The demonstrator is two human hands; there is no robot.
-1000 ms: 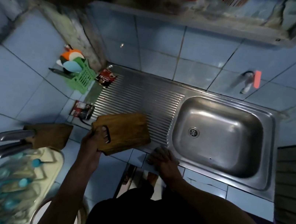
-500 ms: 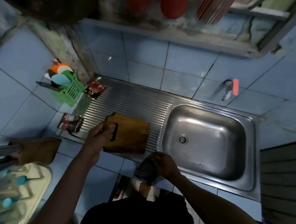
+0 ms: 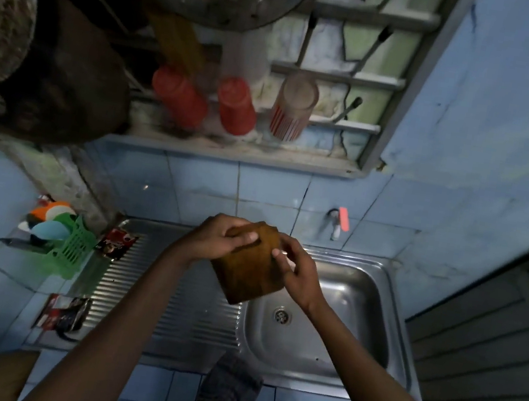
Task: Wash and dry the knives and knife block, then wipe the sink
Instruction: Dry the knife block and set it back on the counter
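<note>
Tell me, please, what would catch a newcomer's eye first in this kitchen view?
First, the wooden board held up in the middle of the view, above the sink's near-left edge, gripped by the left hand and right hand. Next, two red cups standing upside down on the window ledge above. A green basket of bright utensils sits at the left, beside the drainboard.

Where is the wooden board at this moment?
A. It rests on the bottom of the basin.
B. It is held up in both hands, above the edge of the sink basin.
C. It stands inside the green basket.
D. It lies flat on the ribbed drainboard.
B: the left hand and the right hand both grip the wooden board, lifted over the near-left edge of the sink basin.
</note>
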